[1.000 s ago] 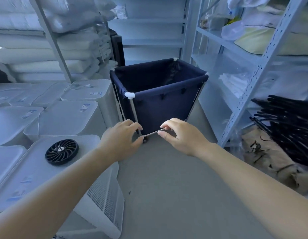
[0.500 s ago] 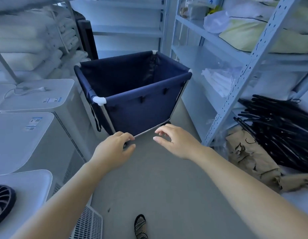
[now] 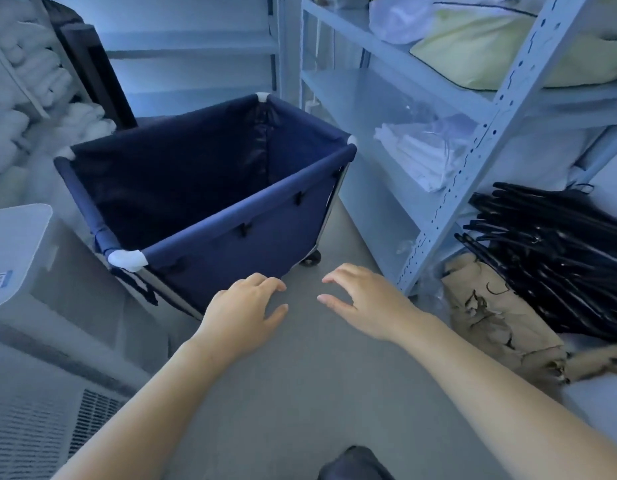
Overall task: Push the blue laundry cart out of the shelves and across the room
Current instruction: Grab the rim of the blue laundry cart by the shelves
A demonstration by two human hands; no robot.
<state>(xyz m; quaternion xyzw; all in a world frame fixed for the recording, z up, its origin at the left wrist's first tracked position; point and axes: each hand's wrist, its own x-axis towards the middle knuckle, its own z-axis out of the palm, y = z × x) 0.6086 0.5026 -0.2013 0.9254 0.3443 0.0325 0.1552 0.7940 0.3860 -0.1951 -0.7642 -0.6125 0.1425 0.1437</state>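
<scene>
The blue laundry cart (image 3: 231, 244) stands on the grey floor in the aisle between shelves, empty, with white corner joints and a black wheel at its near right corner. My left hand (image 3: 246, 306) hovers palm down just in front of the cart's near wall, fingers spread, holding nothing. My right hand (image 3: 362, 299) is a little to the right, also palm down with fingers apart, clear of the cart.
Metal shelving (image 3: 490, 109) with folded linen and pillows lines the right. Black hangers (image 3: 549, 254) and crumpled brown paper (image 3: 490, 320) lie at its foot. White appliances (image 3: 30, 271) crowd the left, stacked white pillows (image 3: 30, 109) behind them. A dark shoe (image 3: 355, 462) shows at the bottom.
I have stepped closer, so the cart looks larger and nearer. Both hands let go of the cart's lower bar and now hover open in front of it.
</scene>
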